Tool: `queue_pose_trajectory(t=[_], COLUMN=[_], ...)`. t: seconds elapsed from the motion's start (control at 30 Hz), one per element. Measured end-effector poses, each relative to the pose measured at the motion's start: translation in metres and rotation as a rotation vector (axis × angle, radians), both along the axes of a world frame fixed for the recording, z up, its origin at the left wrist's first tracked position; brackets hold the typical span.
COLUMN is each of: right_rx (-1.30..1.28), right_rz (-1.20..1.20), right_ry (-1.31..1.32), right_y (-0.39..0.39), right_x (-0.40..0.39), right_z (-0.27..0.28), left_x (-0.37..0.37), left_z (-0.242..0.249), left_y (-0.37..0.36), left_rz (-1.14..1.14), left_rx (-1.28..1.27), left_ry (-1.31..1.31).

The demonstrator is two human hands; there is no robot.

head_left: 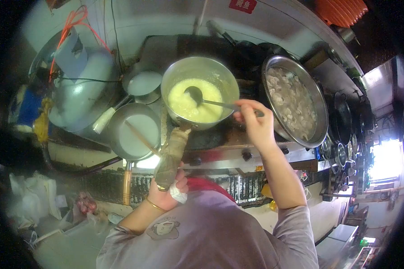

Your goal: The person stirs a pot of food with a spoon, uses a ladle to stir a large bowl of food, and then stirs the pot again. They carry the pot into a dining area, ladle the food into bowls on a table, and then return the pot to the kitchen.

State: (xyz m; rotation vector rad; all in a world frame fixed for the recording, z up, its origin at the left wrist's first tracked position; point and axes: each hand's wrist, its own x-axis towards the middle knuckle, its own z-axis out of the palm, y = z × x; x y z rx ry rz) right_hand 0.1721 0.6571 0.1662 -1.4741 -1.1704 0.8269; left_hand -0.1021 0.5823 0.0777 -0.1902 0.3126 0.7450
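Note:
A deep metal saucepan sits on the stove with pale yellow, creamy liquid in it. Its thick handle, wrapped in worn brownish material, points toward my body. My left hand is closed around the end of that handle, and a crumpled white cloth or tissue shows at the palm. Pinched in the fingers of my right hand is the handle of a ladle. The ladle's dark bowl rests in the yellow liquid, and its handle crosses the pan's right rim.
Right of the saucepan stands a wide metal basin with greyish pieces in liquid. Two pans with whitish liquid, a smaller pan and a wooden-handled pan, stand to the left. A gas cylinder with hoses is at far left.

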Motion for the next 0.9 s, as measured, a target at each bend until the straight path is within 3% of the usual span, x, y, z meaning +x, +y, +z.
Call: queue_pose_trajectory(t=[0.37,0.47,0.5,0.6,0.7,0.83,0.9], right_rx=[0.026,0.069,0.074,0.361,0.493,0.308,0.287], right_rz=[-0.257,-0.238,-0.222,0.243,0.244,0.073,0.049], right_ry=[0.633,0.563,0.480,-0.564,-0.728,-0.496,-0.508], right_y=[-0.039,-0.047,-0.048,-0.044,-0.034,-0.021,-0.014], right_x=[0.048,0.054,0.051,0.041,0.024,0.018,0.014], right_z=[0.001,-0.001,0.000,0.016,0.016,0.008,0.001], left_x=[-0.001,-0.001,-0.001,0.001,0.005,0.010,0.009], left_z=[-0.011,-0.008,-0.013,-0.014,-0.023,-0.026,-0.027], left_y=[0.003,0.007,0.007,0.008,0.009,0.004,0.001], left_rz=[0.062,0.146,0.160,0.143,0.069,0.063,0.070], left_rx=[-0.047,-0.123,-0.130,-0.076,0.051,0.079,0.052], left_ry=[0.033,0.192,0.139,0.130,-0.066,-0.016,-0.031])
